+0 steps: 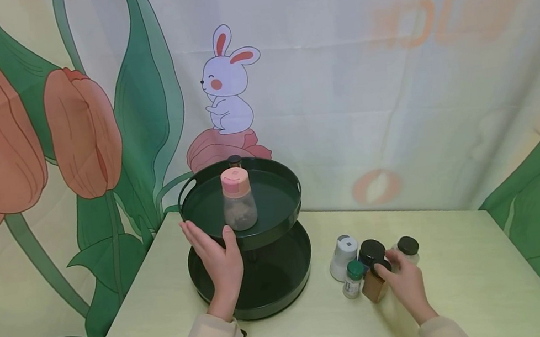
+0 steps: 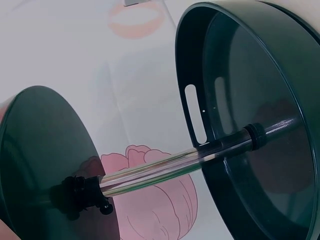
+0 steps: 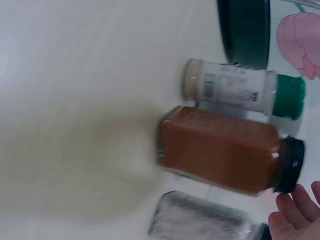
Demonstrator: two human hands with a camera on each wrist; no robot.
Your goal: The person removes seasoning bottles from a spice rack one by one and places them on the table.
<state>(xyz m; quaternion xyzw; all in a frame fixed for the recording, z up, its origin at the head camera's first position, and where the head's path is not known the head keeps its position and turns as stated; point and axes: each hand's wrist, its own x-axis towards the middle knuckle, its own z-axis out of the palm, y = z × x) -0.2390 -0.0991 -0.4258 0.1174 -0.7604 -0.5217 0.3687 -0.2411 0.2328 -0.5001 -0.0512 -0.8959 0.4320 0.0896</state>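
Observation:
A two-tier dark green round tray stand (image 1: 285, 305) is on the left of the table. My left hand (image 1: 223, 268) is at the front left of its upper tier (image 1: 281, 225), fingers straight and close to the rim. On that tier stand a clear jar with a pink lid (image 1: 237, 200) and a small black-capped bottle (image 1: 235, 161) behind it. My right hand (image 1: 408, 280) is by the black cap of a brown spice bottle (image 3: 220, 150), thumb and fingers apart around the cap. In the right wrist view, fingertips (image 3: 295, 200) lie at the cap's edge; the thumb is out of frame.
Close around the brown bottle stand a green-capped shaker (image 1: 353, 280), a white-topped jar (image 1: 344, 257), a black-lidded jar (image 1: 372, 251) and another black-capped bottle (image 1: 408, 248). A clear post (image 2: 150, 172) joins the tiers. A printed curtain (image 1: 322, 101) hangs behind the table.

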